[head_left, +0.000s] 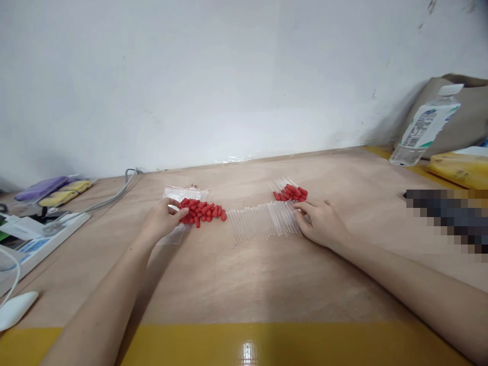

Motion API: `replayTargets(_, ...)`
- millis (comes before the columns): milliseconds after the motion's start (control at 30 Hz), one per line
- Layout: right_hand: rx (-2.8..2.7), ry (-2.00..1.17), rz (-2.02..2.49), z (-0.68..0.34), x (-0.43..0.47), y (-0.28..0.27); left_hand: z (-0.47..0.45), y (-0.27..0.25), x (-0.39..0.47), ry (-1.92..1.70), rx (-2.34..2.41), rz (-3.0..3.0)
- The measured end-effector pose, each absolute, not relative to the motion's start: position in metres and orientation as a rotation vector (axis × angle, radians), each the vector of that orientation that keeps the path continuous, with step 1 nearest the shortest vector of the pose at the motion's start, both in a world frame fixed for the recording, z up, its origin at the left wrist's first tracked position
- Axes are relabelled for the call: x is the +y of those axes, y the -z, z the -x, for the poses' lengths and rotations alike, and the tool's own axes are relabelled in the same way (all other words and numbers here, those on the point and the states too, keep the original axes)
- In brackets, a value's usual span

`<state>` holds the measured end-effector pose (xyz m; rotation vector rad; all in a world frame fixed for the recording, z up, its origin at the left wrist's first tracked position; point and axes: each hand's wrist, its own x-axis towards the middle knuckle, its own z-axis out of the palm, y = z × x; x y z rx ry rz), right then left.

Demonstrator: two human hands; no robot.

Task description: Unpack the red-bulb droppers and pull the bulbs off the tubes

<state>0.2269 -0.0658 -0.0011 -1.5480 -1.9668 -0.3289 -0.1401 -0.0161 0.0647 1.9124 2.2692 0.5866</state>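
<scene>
A pile of red rubber bulbs (208, 209) lies on a clear plastic bag left of centre. My left hand (163, 218) is at the pile's left edge, thumb and fingers curled in on a bulb there. Thin clear tubes (259, 221) lie side by side in a row right of the pile. At the row's right end, my right hand (320, 221) pinches a tube with thumb and forefinger; its fingers partly hide that tube. Just behind the row sits a smaller group of tubes fitted with red bulbs (292, 193).
The clear bag (173, 237) shows under the bulbs. A power strip (57, 236) with cables and a white mouse-like object (17, 310) are at left, near purple and yellow packs (64, 193). A plastic bottle (423, 127), brown bag and yellow pack stand at right.
</scene>
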Motion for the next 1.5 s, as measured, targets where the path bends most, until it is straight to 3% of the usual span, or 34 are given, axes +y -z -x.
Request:
replayTargets(500,-2.001,0.23,1.578,-0.226,-0.067,-0.004,0.137,-0.065,-0.014,-1.027,2.366,-2.042)
replayTargets(667,-1.946,0.207,1.571,-0.229,-0.065,-0.003,0.092,-0.064,-0.027,-1.367,1.982,-2.431)
replayTargets(900,-1.908,0.254,1.561,-0.234,-0.063,-0.003,-0.013,-0.044,-0.006,-0.895,1.256,-2.739)
replayTargets(1200,-1.84,0.277,1.537,-0.236,-0.06,-0.002,-0.11,-0.049,0.028,-0.738,1.483,-2.488)
replayTargets(1500,-1.811,0.245,1.457,-0.236,-0.059,0.0,-0.098,-0.05,0.018,-0.9,1.574,-2.425)
